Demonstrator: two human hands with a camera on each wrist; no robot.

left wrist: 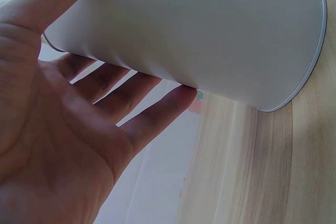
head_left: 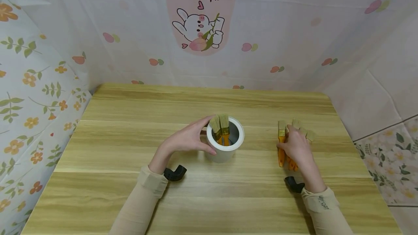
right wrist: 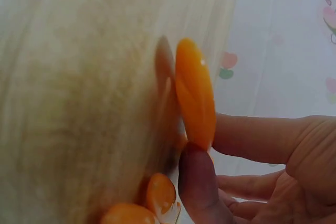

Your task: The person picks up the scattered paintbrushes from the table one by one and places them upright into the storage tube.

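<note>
A white cup (head_left: pixel 224 151) stands mid-table with two orange-handled brushes (head_left: pixel 221 128) upright in it, bristles up. My left hand (head_left: pixel 187 139) holds the cup's left side, thumb in front and fingers behind. The left wrist view shows the thumb and fingers of that left hand (left wrist: pixel 79 129) lying against the cup's wall (left wrist: pixel 199 30). To the right, several more brushes (head_left: pixel 281 144) lie on the table under my right hand (head_left: pixel 297 146). In the right wrist view, the right hand (right wrist: pixel 205 140) pinches one orange handle (right wrist: pixel 195 98) between thumb and finger, with other handles (right wrist: pixel 160 192) beside it.
The wooden table (head_left: pixel 130 191) is closed in by floral cloth walls (head_left: pixel 36 93) on the left, back and right. Black wrist mounts (head_left: pixel 174 172) sit near both sleeves.
</note>
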